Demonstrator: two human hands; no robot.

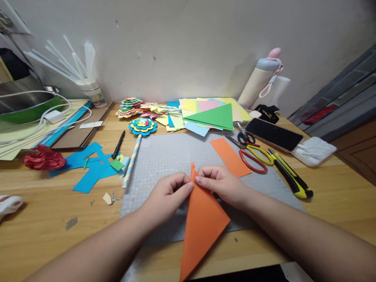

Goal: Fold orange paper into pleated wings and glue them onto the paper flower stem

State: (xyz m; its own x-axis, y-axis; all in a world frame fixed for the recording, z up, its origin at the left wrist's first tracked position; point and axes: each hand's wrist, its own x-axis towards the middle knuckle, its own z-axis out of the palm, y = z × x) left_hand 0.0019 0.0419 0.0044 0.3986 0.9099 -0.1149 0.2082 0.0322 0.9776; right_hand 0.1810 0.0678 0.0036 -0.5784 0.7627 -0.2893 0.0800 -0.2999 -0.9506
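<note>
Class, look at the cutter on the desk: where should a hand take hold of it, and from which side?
I'd grip the cutter by its near end, coming from the near right: it lies slantwise, that end points toward the person and away from the clutter, while its far end nearly meets the red-and-yellow scissors.

Left hand (pixel 170 192) had a pretty open lane up the mat (pixel 164 156) to the paper pile (pixel 217 117), striped stick (pixel 133 160) hugging the left edge. Right hand (pixel 225 186) was way more boxed in: orange strip (pixel 230 156), scissors (pixel 241 147) and cutter (pixel 289 174) crowded that side.
</note>
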